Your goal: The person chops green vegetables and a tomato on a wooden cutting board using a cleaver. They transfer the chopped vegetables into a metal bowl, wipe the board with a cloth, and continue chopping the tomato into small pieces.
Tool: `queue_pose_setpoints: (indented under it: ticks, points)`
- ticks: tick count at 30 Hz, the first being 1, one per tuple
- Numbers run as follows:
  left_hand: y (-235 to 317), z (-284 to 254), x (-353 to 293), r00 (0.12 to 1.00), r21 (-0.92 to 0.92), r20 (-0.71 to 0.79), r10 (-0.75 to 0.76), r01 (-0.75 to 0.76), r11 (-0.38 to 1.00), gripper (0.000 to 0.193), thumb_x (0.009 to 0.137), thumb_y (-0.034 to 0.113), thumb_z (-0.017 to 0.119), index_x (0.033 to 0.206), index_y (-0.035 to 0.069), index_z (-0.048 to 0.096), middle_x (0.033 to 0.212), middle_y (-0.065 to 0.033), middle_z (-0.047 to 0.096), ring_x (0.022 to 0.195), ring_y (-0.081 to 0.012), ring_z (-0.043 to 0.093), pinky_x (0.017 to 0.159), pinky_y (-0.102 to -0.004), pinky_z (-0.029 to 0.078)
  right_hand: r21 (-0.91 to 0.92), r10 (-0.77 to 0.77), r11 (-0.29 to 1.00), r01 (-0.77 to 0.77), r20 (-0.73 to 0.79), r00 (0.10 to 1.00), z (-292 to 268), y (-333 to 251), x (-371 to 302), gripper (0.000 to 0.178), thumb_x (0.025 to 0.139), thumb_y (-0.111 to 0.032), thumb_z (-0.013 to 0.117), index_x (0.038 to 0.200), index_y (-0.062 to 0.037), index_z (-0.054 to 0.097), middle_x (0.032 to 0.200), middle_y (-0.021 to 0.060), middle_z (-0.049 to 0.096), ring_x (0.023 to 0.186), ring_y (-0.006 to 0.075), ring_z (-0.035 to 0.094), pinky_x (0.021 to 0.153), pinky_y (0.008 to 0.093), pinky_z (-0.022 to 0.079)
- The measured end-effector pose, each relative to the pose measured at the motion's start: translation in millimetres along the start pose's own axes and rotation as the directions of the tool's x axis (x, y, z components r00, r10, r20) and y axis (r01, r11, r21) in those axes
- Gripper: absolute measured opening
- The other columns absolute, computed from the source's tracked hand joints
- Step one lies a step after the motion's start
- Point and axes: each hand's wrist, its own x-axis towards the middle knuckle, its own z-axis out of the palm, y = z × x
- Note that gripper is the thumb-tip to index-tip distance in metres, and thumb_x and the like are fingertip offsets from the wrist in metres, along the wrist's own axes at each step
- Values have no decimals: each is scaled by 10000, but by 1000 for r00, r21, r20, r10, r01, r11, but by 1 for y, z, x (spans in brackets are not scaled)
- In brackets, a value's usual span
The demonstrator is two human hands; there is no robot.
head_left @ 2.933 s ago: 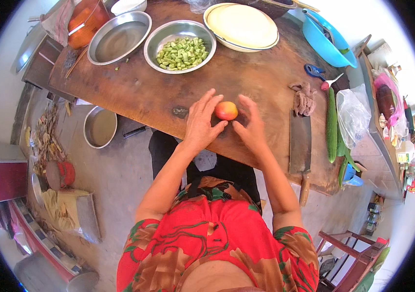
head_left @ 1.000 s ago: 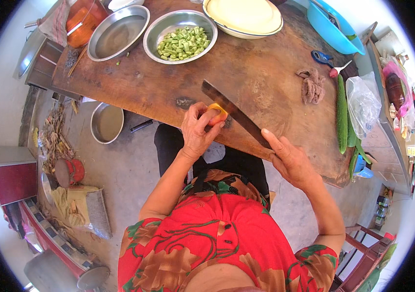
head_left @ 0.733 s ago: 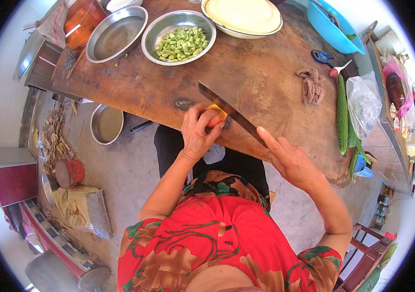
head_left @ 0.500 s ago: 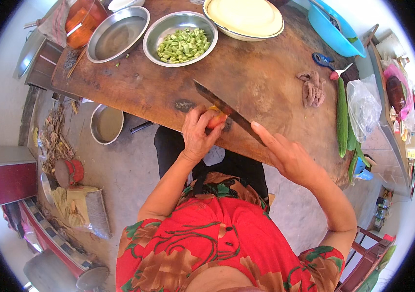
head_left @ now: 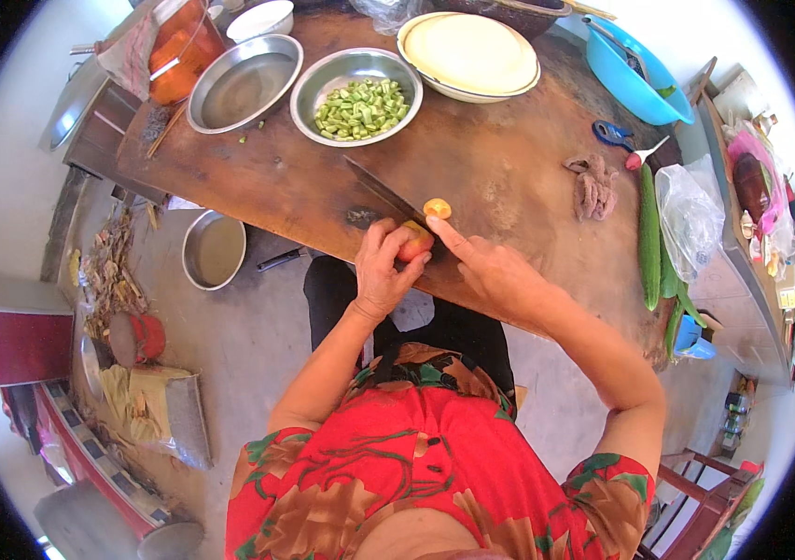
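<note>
My left hand (head_left: 383, 266) is closed around a red-orange tomato (head_left: 413, 245) at the table's near edge. In my right hand (head_left: 495, 275) is a kitchen knife (head_left: 381, 191), its long dark blade slanting to the far left against the tomato. My right index finger stretches along the blade, its tip close to a cut tomato piece (head_left: 437, 208), yellow-orange on its upper face, just beyond the knife. The handle is hidden under my right hand. Farther off, a metal bowl (head_left: 304, 119) holds chopped green vegetable pieces.
On the wooden table (head_left: 267, 177) stand a metal basin (head_left: 276, 103), a pale covered dish (head_left: 469, 51) and a blue basin (head_left: 621, 86). To the right lie a crumpled cloth (head_left: 592, 187), a blue peeler-like tool (head_left: 612, 133), a long cucumber (head_left: 648, 238) and a plastic bag (head_left: 691, 219).
The knife has swung lower and left beside the tomato, and a cut piece now lies separate beyond the blade. My right hand has moved left and slightly nearer the tomato.
</note>
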Motion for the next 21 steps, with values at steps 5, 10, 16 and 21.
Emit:
queue_pose_setpoints:
  ticks: [5, 10, 16, 21]
  points:
    - [-2, -6, -5, 1000, -53, -17, 19, -20, 998, 421, 697, 75, 803, 1059, 71, 586, 1138, -174, 582, 1032, -361, 593, 847, -388, 505, 167, 35, 986, -20, -83, 996, 1, 17, -8, 794, 867, -34, 558, 1554, -171, 184, 1051, 244, 618, 909, 446, 613, 826, 500, 496]
    - [-5, -10, -18, 999, -151, -48, -13, 6, 989, 425, 699, 26, 788, 1040, 63, 537, 1275, -187, 582, 1126, -370, 582, 929, -389, 490, 224, 26, 968, 112, -535, 845, -7, 20, -27, 798, 862, -25, 597, 1549, -122, 203, 1237, 228, 582, 733, 331, 645, 670, 400, 543]
    - [-7, -13, -21, 996, -229, -41, -83, 71, 971, 472, 705, 10, 787, 1067, 61, 487, 1284, -178, 589, 1160, -350, 588, 972, -377, 476, 908, 510, 219, 358, -420, 751, 8, 38, -60, 499, 882, -92, 633, 1341, -21, 450, 933, 141, 656, 535, 122, 544, 476, 244, 494]
    - [-7, -12, -14, 981, -293, -21, -195, 180, 939, 487, 705, -3, 785, 1082, 55, 482, 1269, -171, 596, 1157, -322, 594, 968, -369, 476, 893, 656, 1, 450, -341, 674, 35, 69, -72, 289, 900, -179, 653, 1106, -28, 517, 796, 107, 641, 504, 99, 517, 437, 249, 480]
